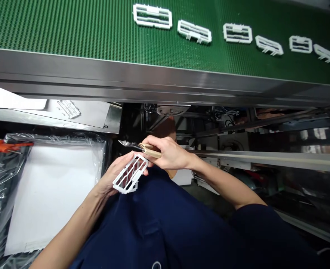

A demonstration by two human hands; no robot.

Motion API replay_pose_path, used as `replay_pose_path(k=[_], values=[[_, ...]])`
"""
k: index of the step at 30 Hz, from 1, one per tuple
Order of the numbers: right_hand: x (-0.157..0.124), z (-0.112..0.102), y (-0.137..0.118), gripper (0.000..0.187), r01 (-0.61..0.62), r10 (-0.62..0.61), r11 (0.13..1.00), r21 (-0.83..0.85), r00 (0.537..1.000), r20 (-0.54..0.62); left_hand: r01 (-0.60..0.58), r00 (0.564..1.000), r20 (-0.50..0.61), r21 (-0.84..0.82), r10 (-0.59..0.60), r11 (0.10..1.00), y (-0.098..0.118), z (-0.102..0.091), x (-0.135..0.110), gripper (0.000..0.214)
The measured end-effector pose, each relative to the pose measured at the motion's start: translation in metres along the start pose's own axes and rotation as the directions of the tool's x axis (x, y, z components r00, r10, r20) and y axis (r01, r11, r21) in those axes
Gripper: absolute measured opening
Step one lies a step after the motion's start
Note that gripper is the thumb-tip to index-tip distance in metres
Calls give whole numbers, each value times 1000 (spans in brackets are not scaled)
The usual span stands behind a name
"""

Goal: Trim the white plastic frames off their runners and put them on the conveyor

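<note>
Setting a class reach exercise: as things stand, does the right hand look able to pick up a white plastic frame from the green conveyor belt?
Probably not until freed: the right hand grips beige-handled nippers. A metal rail lies between, though nothing covers the white plastic frames on the belt.

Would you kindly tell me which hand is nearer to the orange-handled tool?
Left. The left hand, holding a white slatted frame, is across the white sheet from the orange-handled tool; the right hand, holding pale-handled nippers, is farther right.
</note>
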State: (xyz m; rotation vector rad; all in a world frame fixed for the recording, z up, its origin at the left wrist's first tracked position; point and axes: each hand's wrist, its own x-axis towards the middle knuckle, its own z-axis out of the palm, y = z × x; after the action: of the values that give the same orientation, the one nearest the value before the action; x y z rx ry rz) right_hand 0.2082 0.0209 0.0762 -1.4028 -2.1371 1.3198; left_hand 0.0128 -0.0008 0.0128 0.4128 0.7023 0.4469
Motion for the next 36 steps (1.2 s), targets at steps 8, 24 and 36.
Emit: replay_pose_path(k=[8,24,36], values=[[5,-1,-4,28,16,-9,997,-73,996,87,18,1000,-15,-12,-18,1000,2,5,-2,35],[10,12,-2,18,5,-2,990,-138,1000,19,49,993,-113,83,-39,995,2,-3,-3,31],[-13,-1,19,9,-173,151,977,-124,973,-174,81,994,-64,-116,-89,990,9,-7,-4,33]])
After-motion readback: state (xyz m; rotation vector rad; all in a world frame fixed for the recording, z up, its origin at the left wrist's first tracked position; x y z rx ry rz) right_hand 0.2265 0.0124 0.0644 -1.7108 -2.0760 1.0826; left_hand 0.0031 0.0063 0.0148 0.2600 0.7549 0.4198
